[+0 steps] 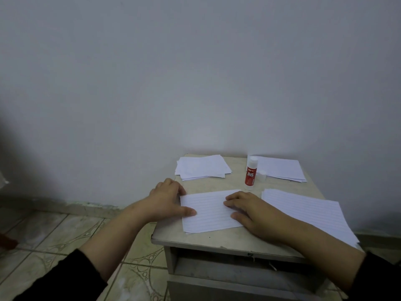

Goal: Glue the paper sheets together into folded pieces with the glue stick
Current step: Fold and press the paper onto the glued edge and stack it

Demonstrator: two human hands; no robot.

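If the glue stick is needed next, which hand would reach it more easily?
Probably the right hand. It rests on the folded sheet just below the upright glue stick. The left hand sits at the sheet's far left edge.

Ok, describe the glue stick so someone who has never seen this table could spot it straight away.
On the small beige table by the wall, look towards the back, between two stacks of lined paper. The glue stick stands upright there, just beyond the sheet under both hands. It is the only red thing on the table, a white tube with a red label, its small cap beside it.
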